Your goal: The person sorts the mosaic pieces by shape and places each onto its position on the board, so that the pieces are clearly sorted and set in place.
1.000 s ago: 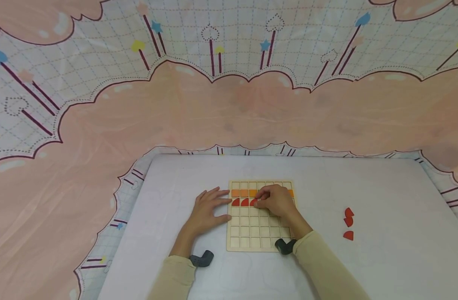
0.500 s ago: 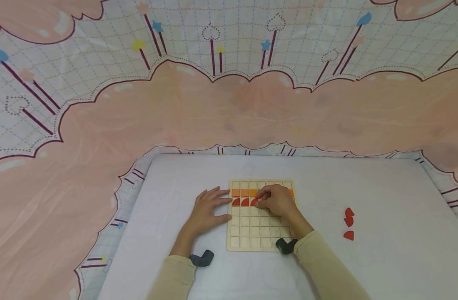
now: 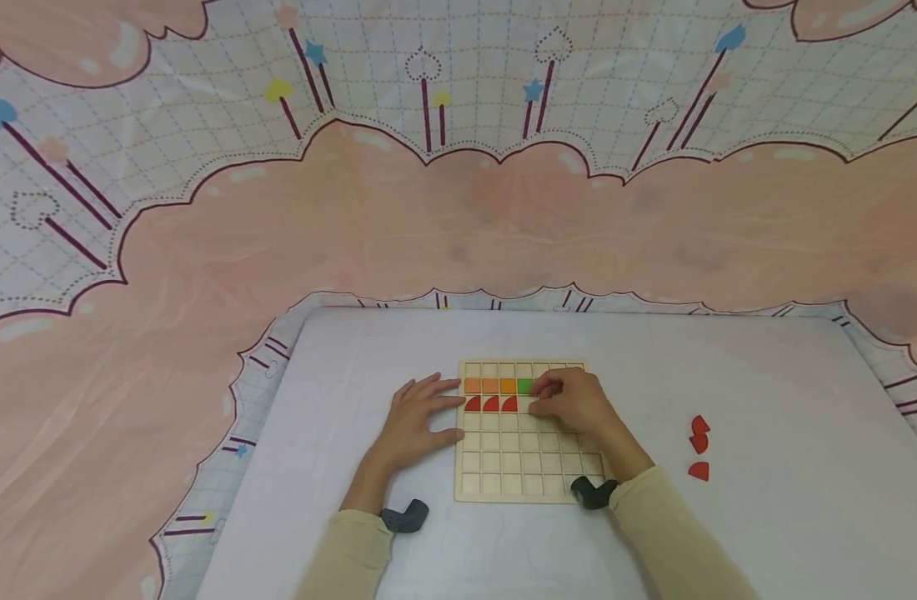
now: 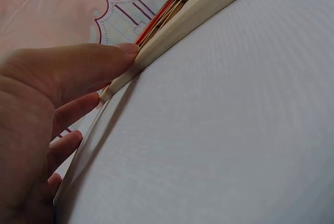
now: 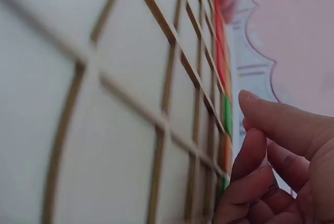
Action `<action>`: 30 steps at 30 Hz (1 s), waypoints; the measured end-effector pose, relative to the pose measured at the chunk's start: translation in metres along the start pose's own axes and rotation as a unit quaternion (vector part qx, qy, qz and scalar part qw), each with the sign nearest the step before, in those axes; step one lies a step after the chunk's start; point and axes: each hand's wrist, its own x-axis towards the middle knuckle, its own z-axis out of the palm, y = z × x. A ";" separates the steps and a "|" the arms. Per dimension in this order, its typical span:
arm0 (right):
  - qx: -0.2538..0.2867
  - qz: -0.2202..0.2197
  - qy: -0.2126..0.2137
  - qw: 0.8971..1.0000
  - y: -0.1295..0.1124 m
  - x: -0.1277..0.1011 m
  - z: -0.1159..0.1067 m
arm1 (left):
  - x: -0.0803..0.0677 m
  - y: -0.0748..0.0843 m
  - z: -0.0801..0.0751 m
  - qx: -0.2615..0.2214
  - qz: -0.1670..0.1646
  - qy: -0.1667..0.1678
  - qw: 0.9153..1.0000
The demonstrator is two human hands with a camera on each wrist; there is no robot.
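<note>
A wooden grid board (image 3: pixel 496 462) lies on the white table. Its second row from the far edge has orange squares (image 3: pixel 490 386) and a green square (image 3: pixel 525 386); the row below has three red quarter-circle pieces (image 3: pixel 491 404) at its left end. My left hand (image 3: pixel 409 425) is spread, with fingertips and thumb touching the board's left edge; the left wrist view shows the thumb (image 4: pixel 99 67) on the rim. My right hand (image 3: pixel 571 404) hovers just right of the third red piece, hiding part of the rows. In the right wrist view its thumb (image 5: pixel 282 117) and bent fingers hold no visible piece.
Several red quarter-circle pieces (image 3: pixel 699 446) lie on the table (image 3: pixel 789 400) to the right of the board, two of them touching. A pink cloth (image 3: pixel 503 242) with cloud and candle drawings hangs behind the table.
My right hand has let go of the third red quarter-circle piece and shifted right, uncovering that piece and the green square. My left hand stays in place.
</note>
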 end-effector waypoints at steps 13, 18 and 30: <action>-0.036 0.023 0.012 0.999 0.030 -0.022 -0.060 | 0.000 0.002 -0.001 0.000 0.003 0.001 1.000; -0.069 0.038 0.006 0.997 0.046 -0.033 -0.085 | 0.000 0.001 0.000 0.002 0.001 0.002 1.000; -0.129 0.053 -0.010 0.990 0.103 -0.059 -0.137 | 0.000 -0.002 0.001 0.004 0.003 0.000 1.000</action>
